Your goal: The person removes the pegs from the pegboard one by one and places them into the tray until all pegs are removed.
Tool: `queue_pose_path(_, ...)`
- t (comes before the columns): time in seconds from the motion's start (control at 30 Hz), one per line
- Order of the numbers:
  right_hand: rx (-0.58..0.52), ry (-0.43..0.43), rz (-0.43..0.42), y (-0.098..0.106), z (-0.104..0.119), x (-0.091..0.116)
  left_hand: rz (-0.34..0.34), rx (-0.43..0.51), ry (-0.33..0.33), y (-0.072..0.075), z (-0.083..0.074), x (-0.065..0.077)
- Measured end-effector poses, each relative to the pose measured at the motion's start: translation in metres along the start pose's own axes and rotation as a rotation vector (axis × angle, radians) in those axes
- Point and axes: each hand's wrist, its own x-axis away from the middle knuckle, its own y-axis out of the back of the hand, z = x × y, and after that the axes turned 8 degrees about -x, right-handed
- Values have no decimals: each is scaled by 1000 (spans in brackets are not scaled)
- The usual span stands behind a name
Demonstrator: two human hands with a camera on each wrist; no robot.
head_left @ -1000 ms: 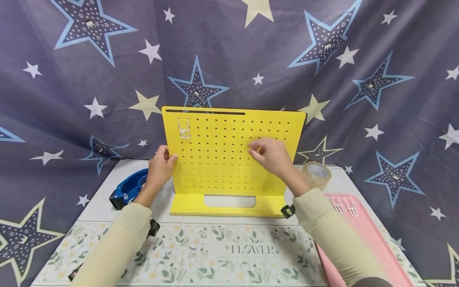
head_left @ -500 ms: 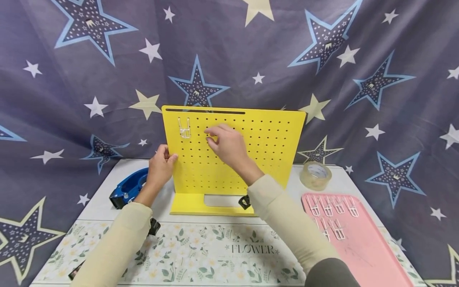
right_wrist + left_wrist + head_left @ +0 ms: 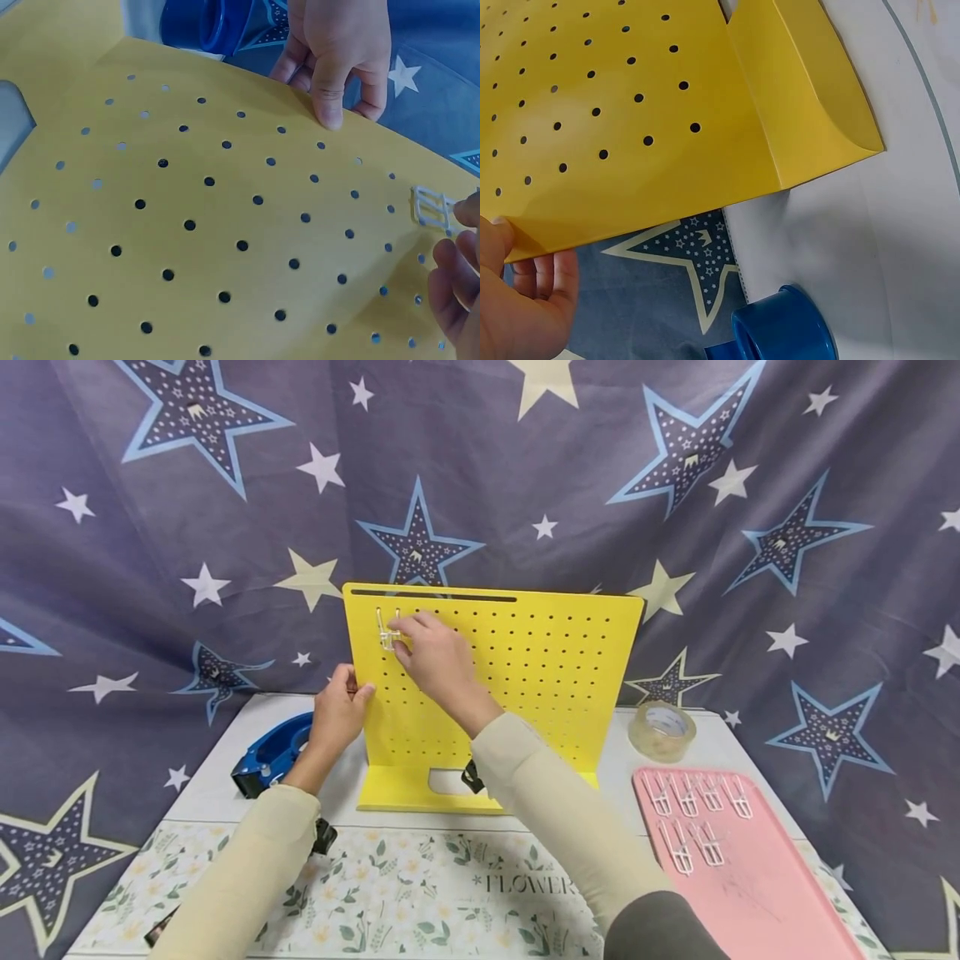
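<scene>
A yellow pegboard (image 3: 517, 693) stands upright on its base on the table. My left hand (image 3: 337, 714) grips its left edge, thumb (image 3: 328, 105) on the front face and fingers behind. A white double-prong wire hook (image 3: 386, 631) hangs at the board's upper left. At the hook's right side is my right hand (image 3: 438, 664), index finger and thumb pinching it. In the right wrist view a fingertip touches the hook (image 3: 431, 208), with the other fingers curled below. Part of the hook is hidden by the hand.
On the right lies a pink tray (image 3: 757, 893) with several white wire hooks (image 3: 686, 797) in it. Behind it is a roll of clear tape (image 3: 662, 731). A blue tape dispenser (image 3: 273, 752) sits left of the board, and a star-patterned cloth (image 3: 525, 543) hangs behind.
My right hand has moved left across the board, from its right half to the hook at the upper left. My left hand has stayed on the board's left edge.
</scene>
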Motion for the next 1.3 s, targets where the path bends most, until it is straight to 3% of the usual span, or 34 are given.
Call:
queue_pose_path(0.17, 14, -8, -39, -5, 3, -4, -1, -8, -17, -2, 1, 0)
queue_pose_path(0.73, 29, -88, -13, -12, 4, -7, -28, -31, -40, -2, 1, 1)
queue_pose_path(1.3, 49, -19, -91, -15, 8, -7, -30, -42, -30, -1, 2, 1)
